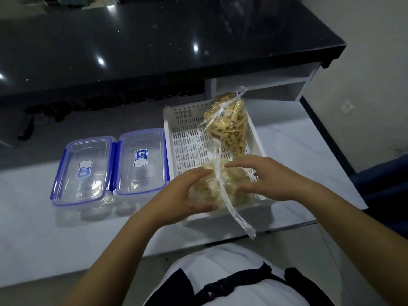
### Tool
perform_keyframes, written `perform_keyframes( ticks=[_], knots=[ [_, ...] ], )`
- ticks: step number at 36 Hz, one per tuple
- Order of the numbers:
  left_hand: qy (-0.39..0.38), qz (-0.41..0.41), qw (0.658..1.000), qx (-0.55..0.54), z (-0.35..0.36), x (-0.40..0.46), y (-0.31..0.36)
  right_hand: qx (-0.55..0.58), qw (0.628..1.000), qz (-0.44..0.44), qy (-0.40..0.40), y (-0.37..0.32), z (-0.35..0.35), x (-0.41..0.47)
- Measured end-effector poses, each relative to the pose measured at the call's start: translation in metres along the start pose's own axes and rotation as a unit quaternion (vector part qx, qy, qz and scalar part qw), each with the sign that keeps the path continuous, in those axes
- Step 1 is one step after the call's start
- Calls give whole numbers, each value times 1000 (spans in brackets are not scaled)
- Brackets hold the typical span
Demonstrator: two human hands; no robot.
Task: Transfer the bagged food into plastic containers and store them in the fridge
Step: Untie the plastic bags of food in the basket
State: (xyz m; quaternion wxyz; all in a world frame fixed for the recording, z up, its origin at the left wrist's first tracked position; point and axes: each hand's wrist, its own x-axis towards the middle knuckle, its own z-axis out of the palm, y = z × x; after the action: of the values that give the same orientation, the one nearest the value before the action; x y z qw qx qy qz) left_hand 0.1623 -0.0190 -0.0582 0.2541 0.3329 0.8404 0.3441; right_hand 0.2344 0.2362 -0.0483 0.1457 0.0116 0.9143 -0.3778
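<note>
Left hand (pixel 187 191) and right hand (pixel 262 177) cup the knotted bag (pixel 212 186) between them, fingers loosely curved, at the basket (pixel 189 138) front edge.

We saw glossy black stone-like countertop (pixel 154 40), matt white perforated plastic basket (pixel 189 138), 2 clear glossy plastic containers (pixel 141 160) w/ blue clips, thin crinkly transparent bags (pixel 223 180).

Both hands cup the clear bag of pale food pieces (pixel 212 188). Beyond the grip, the clear bag of yellow sticks (pixel 227 127) blocks the white perforated plastic tray (pixel 189 142). To the left, two clear blue-latched containers (pixel 110 168) stand.
</note>
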Motion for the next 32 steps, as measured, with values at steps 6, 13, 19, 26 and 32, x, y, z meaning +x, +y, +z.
perform_keyframes(
  ticks=[6, 13, 19, 26, 32],
  knots=[
    [96, -19, 995, -14, 7, -2, 11, -17, 997, -61, 51, -14, -4, -10],
    [146, -71, 986, 43, 23, 11, 25, -148, 984, -94, 11, -23, 4, 5],
    [189, -110, 973, 69, 27, 15, 32, -172, 976, -123, 50, -16, 13, 12],
    [222, -120, 965, 75, 35, 13, 35, -156, 977, -125, 77, -11, 10, 17],
    [248, -81, 965, -32, 29, 2, 35, -43, 987, -139, 65, -12, -3, 20]
  ],
)
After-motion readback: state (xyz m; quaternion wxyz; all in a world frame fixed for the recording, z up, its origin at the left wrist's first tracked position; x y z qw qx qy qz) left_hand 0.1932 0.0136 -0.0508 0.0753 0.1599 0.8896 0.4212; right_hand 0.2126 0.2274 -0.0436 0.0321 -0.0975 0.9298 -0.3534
